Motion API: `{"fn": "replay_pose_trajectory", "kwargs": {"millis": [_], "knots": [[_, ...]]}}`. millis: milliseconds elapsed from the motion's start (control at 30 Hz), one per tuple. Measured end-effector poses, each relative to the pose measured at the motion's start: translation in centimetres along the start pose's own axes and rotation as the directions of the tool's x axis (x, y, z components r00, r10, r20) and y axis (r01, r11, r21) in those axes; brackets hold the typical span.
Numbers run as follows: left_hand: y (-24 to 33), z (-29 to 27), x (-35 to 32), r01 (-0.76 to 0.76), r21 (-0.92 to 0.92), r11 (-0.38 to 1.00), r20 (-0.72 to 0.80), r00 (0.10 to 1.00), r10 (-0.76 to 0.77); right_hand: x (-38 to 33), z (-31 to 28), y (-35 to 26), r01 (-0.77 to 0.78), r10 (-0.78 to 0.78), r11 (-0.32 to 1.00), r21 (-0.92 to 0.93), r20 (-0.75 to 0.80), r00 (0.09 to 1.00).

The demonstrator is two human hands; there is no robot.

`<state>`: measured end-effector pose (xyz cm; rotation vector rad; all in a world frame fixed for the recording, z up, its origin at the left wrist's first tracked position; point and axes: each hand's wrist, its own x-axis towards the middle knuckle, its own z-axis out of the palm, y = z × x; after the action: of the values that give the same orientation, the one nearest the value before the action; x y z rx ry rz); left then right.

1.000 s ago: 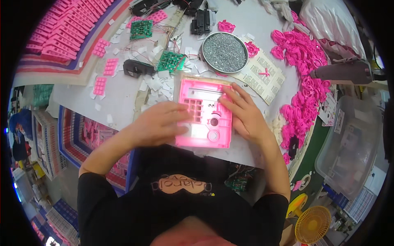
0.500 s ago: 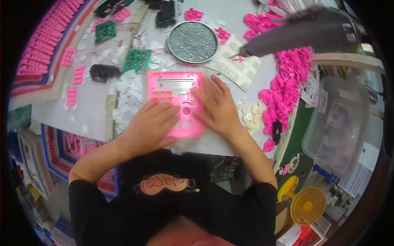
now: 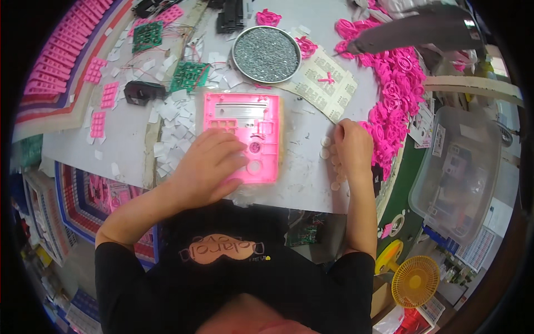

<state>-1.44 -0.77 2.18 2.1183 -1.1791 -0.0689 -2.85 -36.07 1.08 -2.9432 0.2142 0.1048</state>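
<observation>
A pink plastic casing (image 3: 268, 162) lies on the table in front of me, with square openings, a round hole and a silvery strip near its far end. My left hand (image 3: 208, 167) holds its lower left side, fingers over the face and thumb by the near edge. To the right, my right hand (image 3: 354, 146) is closed above white round pieces (image 3: 325, 152), beside a heap of pink plastic parts (image 3: 392, 106). Its fingertips point down, and whatever they pinch is hidden.
Beyond the casing stands a round tin of small metal screws (image 3: 266, 54). An electric screwdriver (image 3: 417, 32) hangs at upper right over a printed paper sheet (image 3: 322, 83). Green circuit boards (image 3: 189, 75), a black part (image 3: 143, 93) and white paper scraps (image 3: 173, 125) lie leftward.
My right hand has left the casing's right side and moved right to the white pieces, its fingers closing. My left hand stays on the casing. The screwdriver has swung slightly up and right.
</observation>
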Motion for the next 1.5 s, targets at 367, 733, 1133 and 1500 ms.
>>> {"fn": "replay_pose_trajectory", "kwargs": {"millis": [367,733,1133,1500], "knots": [[2.0,0.3,0.7,0.48,-0.635,0.606,0.418,0.872,-0.253,-6.6,-3.0,-12.8,0.546,-0.546,0.558,0.624,-0.219,0.809],[1.7,1.4,-0.5,0.076,-0.071,0.995,-0.055,0.995,-0.08,-5.7,0.5,-12.1,0.114,-0.138,0.596,0.795,-0.039,0.99],[0.9,1.9,-1.0,0.118,0.078,0.99,0.005,0.993,-0.118,-3.2,3.3,-14.0,0.492,-0.414,0.852,0.176,-0.348,0.841],[-1.5,-1.4,2.9,0.143,-0.054,0.988,-0.095,0.984,-0.148,-3.8,3.7,-14.3,0.395,-0.338,0.892,0.22,-0.256,0.906]]}}
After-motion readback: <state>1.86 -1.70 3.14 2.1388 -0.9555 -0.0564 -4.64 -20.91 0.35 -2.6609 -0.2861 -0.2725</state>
